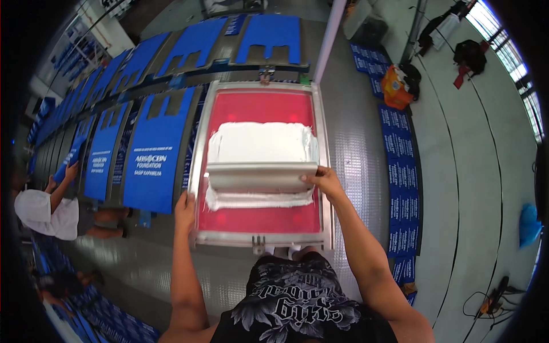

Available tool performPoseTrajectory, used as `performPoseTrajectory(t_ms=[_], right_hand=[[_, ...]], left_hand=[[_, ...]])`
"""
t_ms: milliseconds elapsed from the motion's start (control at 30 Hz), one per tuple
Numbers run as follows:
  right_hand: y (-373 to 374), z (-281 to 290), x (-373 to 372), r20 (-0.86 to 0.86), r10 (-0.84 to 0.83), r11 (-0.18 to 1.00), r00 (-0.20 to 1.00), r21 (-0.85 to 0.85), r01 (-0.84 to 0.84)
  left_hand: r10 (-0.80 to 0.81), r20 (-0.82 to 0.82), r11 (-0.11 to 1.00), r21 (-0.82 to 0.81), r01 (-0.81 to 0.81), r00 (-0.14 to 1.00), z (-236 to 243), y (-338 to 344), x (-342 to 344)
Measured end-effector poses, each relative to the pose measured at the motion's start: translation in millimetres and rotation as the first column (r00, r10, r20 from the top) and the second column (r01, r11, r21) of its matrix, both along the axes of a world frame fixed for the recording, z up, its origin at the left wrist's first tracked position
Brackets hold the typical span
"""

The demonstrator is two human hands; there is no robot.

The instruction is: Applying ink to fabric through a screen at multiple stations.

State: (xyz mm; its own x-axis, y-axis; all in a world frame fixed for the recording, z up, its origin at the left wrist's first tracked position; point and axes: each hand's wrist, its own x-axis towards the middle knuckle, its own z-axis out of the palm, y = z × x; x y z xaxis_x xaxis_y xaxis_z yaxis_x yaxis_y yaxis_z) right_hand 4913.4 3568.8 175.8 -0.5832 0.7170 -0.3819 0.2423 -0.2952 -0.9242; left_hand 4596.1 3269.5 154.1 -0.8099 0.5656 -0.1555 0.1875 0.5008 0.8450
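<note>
A screen-printing frame (324, 223) with metal edges and red mesh lies in front of me, with a band of thick white ink (262, 140) across its middle. My right hand (319, 180) grips the right end of a wide metal squeegee (249, 176), which rests crosswise over the lower part of the ink. My left hand (185, 207) holds the frame's left side, fingers curled at the rim.
Left and beyond, blue bag panels (158, 177) lie on rows of boards. A co-worker in white (48, 214) handles a blue piece; another person (63, 286) is lower left. Blue printed sheets (400, 183) line the right. An orange bag (394, 88) stands upper right.
</note>
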Motion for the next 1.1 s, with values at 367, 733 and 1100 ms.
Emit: performPoseTrajectory(t_ms=[367,733,1100], right_hand=[[56.1,25.7,270.3,0.095,-0.246,0.959,0.965,0.171,0.227],[219.4,29.5,424.3,0.026,-0.411,0.897,0.911,0.187,0.400],[551.1,75.6,351.6,-0.058,-0.326,0.900,0.943,0.285,0.329]], left_hand=[[-0.247,0.028,0.967,0.079,0.244,0.969,23.9,138.8,215.8],[-0.329,-0.004,0.937,0.119,0.327,0.944,17.8,358.7,334.0],[-0.236,-0.050,0.916,0.321,0.239,0.971,24.0,658.1,275.5]])
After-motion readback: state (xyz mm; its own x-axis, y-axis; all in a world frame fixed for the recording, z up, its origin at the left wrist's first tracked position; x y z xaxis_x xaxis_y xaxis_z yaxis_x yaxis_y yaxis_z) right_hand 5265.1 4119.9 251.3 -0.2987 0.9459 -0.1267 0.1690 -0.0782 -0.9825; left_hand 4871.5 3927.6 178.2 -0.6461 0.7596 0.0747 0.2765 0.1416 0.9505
